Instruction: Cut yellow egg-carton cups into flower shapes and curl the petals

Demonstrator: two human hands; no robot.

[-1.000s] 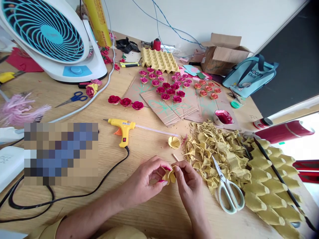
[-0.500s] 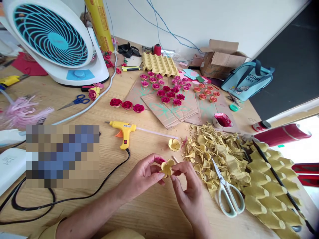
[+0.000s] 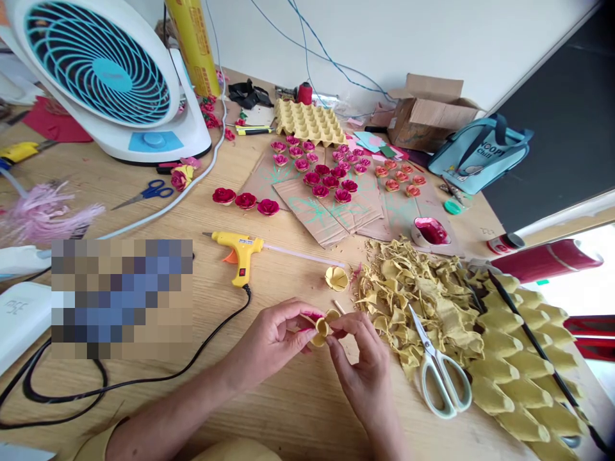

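Note:
Near the bottom middle, a small yellow carton flower [image 3: 321, 328] is between both hands, its petals curled up. My left hand [image 3: 283, 333] pinches it from the left, with red stains on the fingers. My right hand [image 3: 360, 352] grips its right edge between thumb and fingers. Just above stands a second yellow carton cup [image 3: 337, 278] with petal-shaped edges, beside a short pale stick [image 3: 339, 307]. A yellow glue gun [image 3: 239, 251] lies to the upper left with a glue stick in its back. White-handled scissors [image 3: 441, 371] rest at the right on carton scraps [image 3: 418, 294].
Painted flowers [image 3: 331, 182] stand on cardboard [image 3: 317, 214] at the back. A fan [image 3: 113, 77] is at the back left. Egg trays [image 3: 523, 365] lie at the right, near a dish of red paint [image 3: 431, 231]. A black cable [image 3: 192, 371] crosses the left side.
The carton flower has been turned and its petals now look more upright and folded inward. Both hands have shifted only slightly and still hold it.

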